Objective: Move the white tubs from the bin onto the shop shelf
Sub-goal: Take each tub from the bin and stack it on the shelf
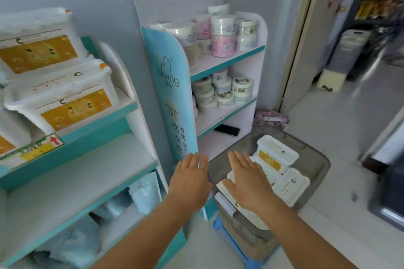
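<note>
Head view: both hands are held flat and empty, fingers spread; the right hand (249,183) is stretched over the white tubs (276,157) lying in the grey bin (314,157), the left hand (190,178) just left of the bin; more tubs (61,94) are stacked on the shop shelf (91,129), up and left of the bin

We have one view only, head-worn wide-angle cam, looking fwd and steeply down from standing height, so no second view and no overlap to log. It faces a corner where two shelf units meet: left shelf unit (72,155) close and large at frame left w/ strong barrel distortion at edges, narrow shelf unit (227,61) at centre further back, doorway at right blurred. Both forearms enter from bottom edge, left hand (190,183) and right hand (249,183) at near range, lower centre, above the grey bin (314,157) on the floor side.
</note>
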The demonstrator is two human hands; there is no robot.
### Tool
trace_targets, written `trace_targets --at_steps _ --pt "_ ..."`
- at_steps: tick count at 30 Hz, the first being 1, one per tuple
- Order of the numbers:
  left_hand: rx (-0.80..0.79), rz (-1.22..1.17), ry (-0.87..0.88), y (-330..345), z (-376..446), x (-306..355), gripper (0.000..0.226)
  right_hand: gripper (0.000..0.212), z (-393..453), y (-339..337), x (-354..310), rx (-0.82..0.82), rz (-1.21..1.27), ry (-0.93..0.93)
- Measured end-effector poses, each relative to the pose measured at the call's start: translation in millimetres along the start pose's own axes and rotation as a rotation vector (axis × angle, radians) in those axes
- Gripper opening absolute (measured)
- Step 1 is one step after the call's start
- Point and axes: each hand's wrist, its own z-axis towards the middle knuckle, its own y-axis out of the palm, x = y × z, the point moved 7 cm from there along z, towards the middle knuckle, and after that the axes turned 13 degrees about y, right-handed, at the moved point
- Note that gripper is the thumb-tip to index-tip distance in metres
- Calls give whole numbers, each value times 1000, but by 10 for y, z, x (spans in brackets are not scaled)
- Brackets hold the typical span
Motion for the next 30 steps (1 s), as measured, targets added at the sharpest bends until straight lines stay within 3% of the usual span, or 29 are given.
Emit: trace_targets --at_steps 12,25,30 --pt "-156 -47 74 910 1714 523 65 69 1072 223 1560 -129 -3 210" --pt "-243 -172 234 1717 3093 616 60 70 1884 627 2440 -173 150 532" --pt "-353 -191 288 2158 3586 514 64 72 2207 866 2681 -173 273 706"
